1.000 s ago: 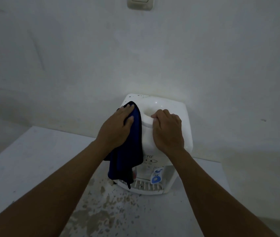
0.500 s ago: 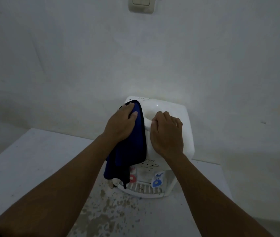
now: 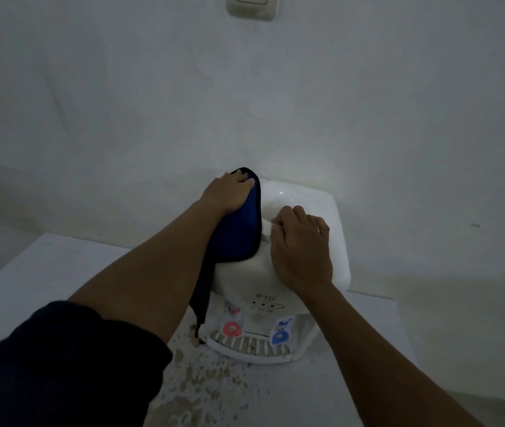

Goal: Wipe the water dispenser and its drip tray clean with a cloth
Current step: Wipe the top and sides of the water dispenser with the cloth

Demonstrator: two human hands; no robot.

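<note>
The white water dispenser [image 3: 300,251] sits on a table [image 3: 45,272] by the wall. The left hand [image 3: 229,192] presses a blue cloth [image 3: 242,229] on the top, at ten o'clock, fingers curled over the cloth's far edge. The right hand [image 3: 302,245] curls over the top's inner rim at three o'clock, probably to keep the dispenser steady. The drip tray [image 3: 245,349] waits at six o'clock.
</note>
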